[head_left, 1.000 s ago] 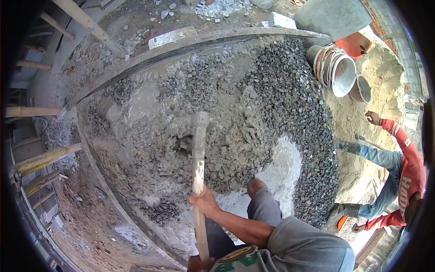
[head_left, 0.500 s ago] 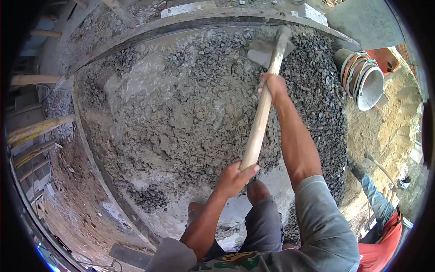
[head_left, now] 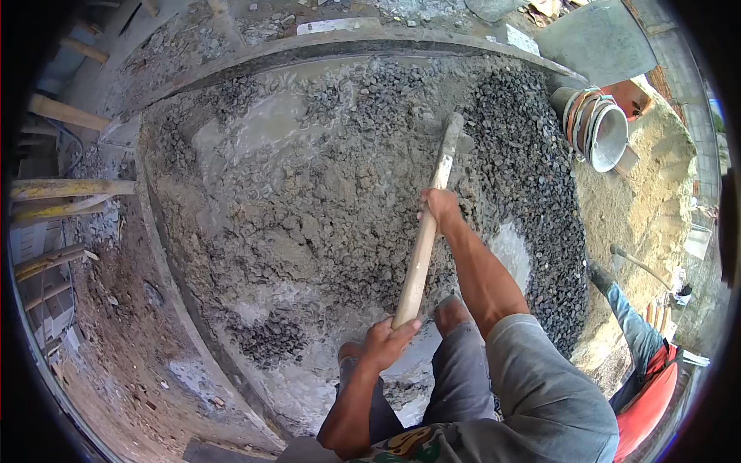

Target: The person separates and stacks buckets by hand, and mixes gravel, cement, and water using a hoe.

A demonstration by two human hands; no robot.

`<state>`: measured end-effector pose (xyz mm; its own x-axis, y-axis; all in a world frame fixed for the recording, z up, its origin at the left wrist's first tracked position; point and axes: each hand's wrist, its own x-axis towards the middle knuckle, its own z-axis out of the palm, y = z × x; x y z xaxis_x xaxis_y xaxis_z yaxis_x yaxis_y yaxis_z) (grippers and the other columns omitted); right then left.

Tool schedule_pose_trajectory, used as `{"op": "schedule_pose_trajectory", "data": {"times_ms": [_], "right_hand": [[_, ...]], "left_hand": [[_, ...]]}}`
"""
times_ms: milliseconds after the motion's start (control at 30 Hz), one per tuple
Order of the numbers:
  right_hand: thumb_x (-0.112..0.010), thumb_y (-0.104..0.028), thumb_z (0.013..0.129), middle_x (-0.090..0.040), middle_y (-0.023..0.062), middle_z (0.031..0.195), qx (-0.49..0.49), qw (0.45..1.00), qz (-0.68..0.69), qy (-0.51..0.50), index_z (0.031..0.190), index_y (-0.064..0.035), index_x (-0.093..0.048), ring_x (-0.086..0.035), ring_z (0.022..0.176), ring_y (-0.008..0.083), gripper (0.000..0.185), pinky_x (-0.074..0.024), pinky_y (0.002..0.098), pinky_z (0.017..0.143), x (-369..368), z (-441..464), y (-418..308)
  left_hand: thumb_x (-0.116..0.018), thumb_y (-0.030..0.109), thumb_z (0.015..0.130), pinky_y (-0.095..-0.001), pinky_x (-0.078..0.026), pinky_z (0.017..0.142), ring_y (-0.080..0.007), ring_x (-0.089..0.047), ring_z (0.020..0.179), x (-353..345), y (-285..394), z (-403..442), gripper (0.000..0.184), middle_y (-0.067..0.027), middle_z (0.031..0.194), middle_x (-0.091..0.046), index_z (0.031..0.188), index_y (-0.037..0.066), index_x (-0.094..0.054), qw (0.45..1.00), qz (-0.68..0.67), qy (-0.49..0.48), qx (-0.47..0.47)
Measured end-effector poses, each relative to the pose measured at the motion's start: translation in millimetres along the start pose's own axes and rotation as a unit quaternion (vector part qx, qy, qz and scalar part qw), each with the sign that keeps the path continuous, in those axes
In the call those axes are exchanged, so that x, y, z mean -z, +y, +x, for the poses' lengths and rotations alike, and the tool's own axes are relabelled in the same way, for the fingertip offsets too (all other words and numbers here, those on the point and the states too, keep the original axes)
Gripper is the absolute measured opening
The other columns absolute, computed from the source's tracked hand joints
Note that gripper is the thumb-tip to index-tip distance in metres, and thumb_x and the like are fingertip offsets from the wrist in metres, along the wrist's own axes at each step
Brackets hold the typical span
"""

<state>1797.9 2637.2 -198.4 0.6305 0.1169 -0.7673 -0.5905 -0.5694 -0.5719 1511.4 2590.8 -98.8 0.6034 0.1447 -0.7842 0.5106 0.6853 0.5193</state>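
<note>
A long pale wooden handle (head_left: 421, 258) slants up and to the right over the wet concrete mix (head_left: 309, 201). My left hand (head_left: 386, 343) is wrapped round its lower end, near my knees. Higher up, my right hand (head_left: 441, 208) grips the middle of the handle. The tool's head (head_left: 455, 139) lies in the mix beside the dark gravel (head_left: 532, 177), and its blade is mostly hidden. Both my feet are in the mix, hidden in part by my legs.
A low curved kerb (head_left: 309, 48) borders the mix. Stacked buckets (head_left: 606, 137) stand at the upper right by the sand pile (head_left: 641, 201). A co-worker in red (head_left: 652, 401) is at the lower right, near another long-handled tool (head_left: 644, 266). Wooden poles (head_left: 73, 189) jut in from the left.
My right hand and the tool's head have come down from beside the far kerb, closer to me. Both hands still hold the handle. The buckets and the co-worker appear slightly shifted left as the view moved.
</note>
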Motion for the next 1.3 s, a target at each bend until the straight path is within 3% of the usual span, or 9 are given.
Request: {"op": "schedule_pose_trajectory", "data": {"times_ms": [433, 700, 767, 867, 1000, 1033, 1100, 1167, 1300], "right_hand": [[-0.067, 0.000, 0.069, -0.058, 0.0083, 0.068, -0.118, 0.964, 0.144, -0.188, 0.090, -0.0002, -0.053, -0.060, 0.057, 0.0196, 0.026, -0.0485, 0.0294, 0.049, -80.1, -292.9, 116.3], [-0.065, -0.008, 0.076, -0.055, 0.0073, 0.070, 0.270, 0.945, 0.096, -0.156, 0.101, 0.0006, -0.043, -0.057, 0.051, 0.0155, 0.035, -0.0485, 0.0289, 0.047, 31.9, -218.1, -156.5], [-0.064, -0.014, 0.077, -0.057, 0.0087, 0.070, 0.355, 0.930, 0.021, -0.087, 0.094, 0.0036, -0.047, -0.057, 0.050, 0.0142, 0.030, -0.0482, 0.0280, 0.045, 74.9, -174.1, -228.5], [-0.062, -0.012, 0.075, -0.056, 0.0087, 0.062, 0.390, 0.919, -0.033, -0.040, 0.082, 0.0044, -0.052, -0.056, 0.046, 0.0171, 0.021, -0.0461, 0.0314, 0.044, 106.1, -75.2, -278.2], [-0.062, -0.008, 0.072, -0.055, 0.0119, 0.066, 0.118, 0.993, -0.017, 0.010, 0.080, 0.0056, -0.059, -0.055, 0.047, 0.0221, 0.016, -0.0459, 0.0329, 0.041, 117.8, 79.5, -112.3], [-0.062, -0.009, 0.070, -0.061, 0.0182, 0.078, 0.011, 0.998, -0.063, 0.004, 0.091, 0.0097, -0.061, -0.062, 0.063, 0.0283, 0.028, -0.0525, 0.0370, 0.056, 119.6, 90.9, -39.4], [-0.062, -0.021, 0.065, -0.063, 0.0259, 0.104, 0.124, 0.930, -0.345, 0.018, 0.107, 0.0105, -0.060, -0.061, 0.101, 0.0346, 0.052, -0.0456, 0.0356, 0.090, 101.8, 111.3, 34.8], [-0.057, -0.029, 0.066, -0.063, 0.0276, 0.102, 0.011, 0.932, -0.356, -0.070, 0.103, 0.0090, -0.062, -0.060, 0.101, 0.0371, 0.053, -0.0479, 0.0381, 0.087, 91.1, 97.9, 2.6], [-0.058, -0.029, 0.067, -0.064, 0.0274, 0.094, 0.108, 0.926, -0.362, 0.018, 0.093, 0.0095, -0.064, -0.063, 0.091, 0.0378, 0.047, -0.0508, 0.0380, 0.080, 61.0, 109.3, 29.2]], "left_hand": [[-0.073, 0.033, 0.064, -0.0407, -0.052, 0.071, -0.0315, -0.066, 0.077, 120.4, -114.8, -270.9, 0.034, -0.0151, 0.080, -0.067, 0.087, 0.009, -0.067, 0.861, 0.441, 0.219, 0.129], [-0.077, 0.035, 0.064, -0.0383, -0.051, 0.068, -0.0321, -0.066, 0.073, -20.8, 62.7, -61.9, 0.035, -0.0160, 0.074, -0.066, 0.076, 0.004, -0.066, 0.940, 0.311, 0.060, -0.126], [-0.079, 0.032, 0.069, -0.0303, -0.047, 0.057, -0.0147, -0.057, 0.057, -77.3, 130.2, -6.7, 0.035, -0.0045, 0.060, -0.059, 0.066, 0.002, -0.061, 0.961, 0.164, -0.074, -0.209], [-0.074, 0.035, 0.076, -0.0289, -0.042, 0.049, -0.0120, -0.053, 0.050, -111.0, 138.0, 95.5, 0.033, -0.0015, 0.057, -0.056, 0.067, 0.006, -0.058, 0.966, 0.083, -0.139, -0.201], [-0.067, 0.042, 0.081, -0.0285, -0.041, 0.044, -0.0117, -0.050, 0.045, -143.4, 68.4, 121.3, 0.038, -0.0018, 0.053, -0.052, 0.071, 0.007, -0.056, 0.992, -0.049, -0.114, 0.011], [-0.065, 0.045, 0.081, -0.0285, -0.041, 0.044, -0.0120, -0.050, 0.044, -146.3, 36.4, 99.1, 0.039, -0.0022, 0.053, -0.051, 0.072, 0.007, -0.056, 0.989, -0.073, -0.092, 0.086], [-0.061, 0.046, 0.083, -0.0290, -0.042, 0.044, -0.0146, -0.051, 0.044, -139.1, -22.0, 81.6, 0.042, -0.0044, 0.053, -0.052, 0.069, 0.007, -0.054, 0.980, -0.134, -0.077, 0.128], [-0.057, 0.042, 0.087, -0.0304, -0.043, 0.045, -0.0174, -0.051, 0.045, -149.7, 18.2, 74.1, 0.038, -0.0049, 0.054, -0.052, 0.069, 0.009, -0.051, 0.947, -0.248, -0.069, 0.193], [-0.063, 0.045, 0.083, -0.0273, -0.044, 0.047, -0.0137, -0.052, 0.048, -97.0, 11.3, 65.2, 0.040, -0.0024, 0.057, -0.053, 0.069, 0.009, -0.056, 0.967, -0.195, -0.034, 0.160]]}}
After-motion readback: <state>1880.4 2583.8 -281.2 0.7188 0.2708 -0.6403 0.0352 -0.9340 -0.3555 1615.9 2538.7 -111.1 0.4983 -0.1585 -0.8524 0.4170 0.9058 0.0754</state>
